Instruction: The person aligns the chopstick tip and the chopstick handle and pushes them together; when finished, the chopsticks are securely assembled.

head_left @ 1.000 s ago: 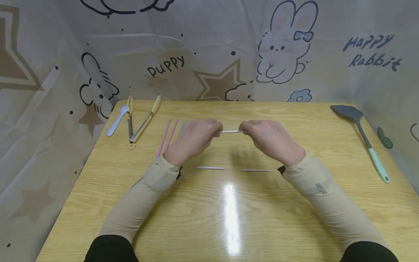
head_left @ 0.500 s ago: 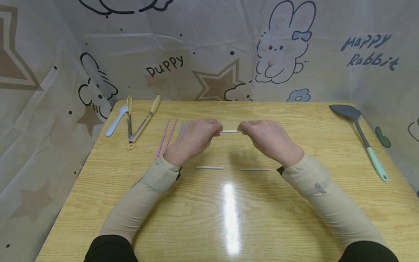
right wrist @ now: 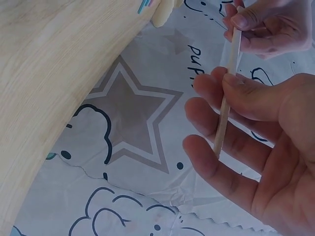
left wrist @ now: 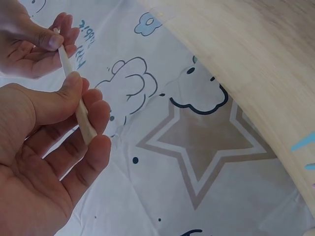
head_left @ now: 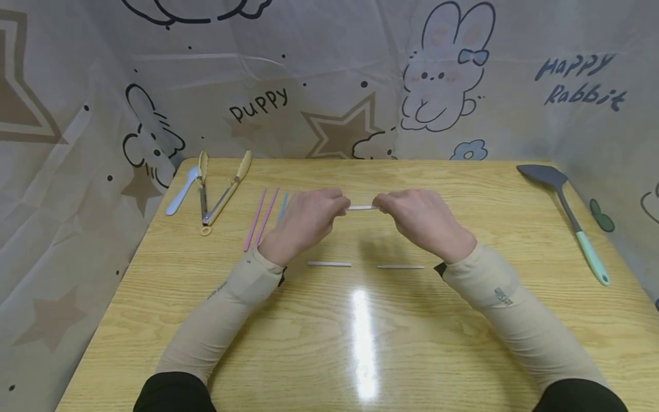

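Note:
A thin white straw [head_left: 362,208] is held level above the table between the two hands. My left hand [head_left: 310,217] pinches one end of it between thumb and fingers. The other end is in the grip of my right hand [head_left: 424,220]. In the left wrist view the straw [left wrist: 66,63] runs past the left thumb and lies across the curled fingers. The right wrist view has the straw [right wrist: 222,120] bending slightly along the right fingers. Below the hands, two short white pieces, a left one [head_left: 329,264] and a right one [head_left: 401,266], lie in line with a gap between them.
Two pink straws [head_left: 267,212] and a blue straw [head_left: 283,205] lie beside the left hand, partly hidden by it. Tongs [head_left: 225,200] and a pale blue spoon [head_left: 180,194] are at the back left. A grey spatula [head_left: 568,209] with a mint handle lies on the right.

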`<move>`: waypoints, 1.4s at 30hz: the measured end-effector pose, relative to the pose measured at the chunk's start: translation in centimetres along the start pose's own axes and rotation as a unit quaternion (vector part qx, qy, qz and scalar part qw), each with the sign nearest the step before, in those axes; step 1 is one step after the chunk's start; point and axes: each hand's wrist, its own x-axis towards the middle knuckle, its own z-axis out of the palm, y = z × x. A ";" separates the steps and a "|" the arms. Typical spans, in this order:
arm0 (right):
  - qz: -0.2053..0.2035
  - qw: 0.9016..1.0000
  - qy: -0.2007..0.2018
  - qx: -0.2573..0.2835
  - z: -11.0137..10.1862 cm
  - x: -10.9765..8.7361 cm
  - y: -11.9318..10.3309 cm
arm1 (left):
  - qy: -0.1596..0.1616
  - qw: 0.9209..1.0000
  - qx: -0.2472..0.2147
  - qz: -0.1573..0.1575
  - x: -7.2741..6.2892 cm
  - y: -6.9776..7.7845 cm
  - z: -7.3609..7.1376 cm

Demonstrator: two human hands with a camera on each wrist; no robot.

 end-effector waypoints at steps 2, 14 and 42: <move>0.000 1.000 0.001 0.000 0.0 0.1 0.0 | 0.009 1.000 0.005 0.000 0.0 0.0 0.0; -0.006 1.000 0.008 -0.008 0.4 0.2 -0.3 | 0.011 1.000 0.013 0.006 -0.5 0.0 0.1; -0.060 0.997 0.016 -0.055 1.5 1.2 -1.0 | -0.056 0.997 -0.056 -0.026 0.0 0.9 0.3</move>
